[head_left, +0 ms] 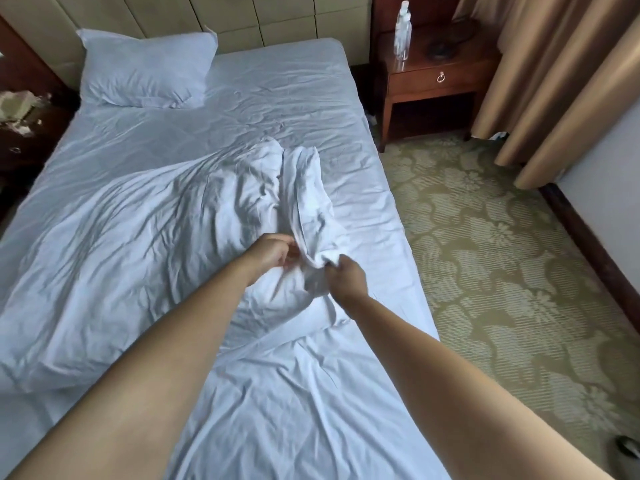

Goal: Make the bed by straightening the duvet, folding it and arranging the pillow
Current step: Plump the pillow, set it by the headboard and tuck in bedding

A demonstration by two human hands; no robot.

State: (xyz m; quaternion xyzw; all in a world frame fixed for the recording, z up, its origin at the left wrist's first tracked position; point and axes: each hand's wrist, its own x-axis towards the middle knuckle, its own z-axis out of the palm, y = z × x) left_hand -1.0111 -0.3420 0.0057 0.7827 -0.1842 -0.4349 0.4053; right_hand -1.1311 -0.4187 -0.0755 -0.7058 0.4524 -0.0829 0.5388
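Observation:
A crumpled white duvet [138, 244] lies bunched across the left and middle of the bed [294, 105]. Its right edge is gathered into a raised fold near the bed's right side. My left hand [273, 254] grips that bunched fold from the left. My right hand [346, 278] pinches the same fold from the right, just beside the left hand. A white pillow [145, 71] leans against the padded headboard at the far left of the bed.
A wooden nightstand [433, 81] with a clear bottle [403, 32] stands right of the bed's head. Tan curtains [554, 81] hang at the far right. Patterned green carpet [502, 271] runs along the bed's right side. A dark stand [24, 133] sits at the left.

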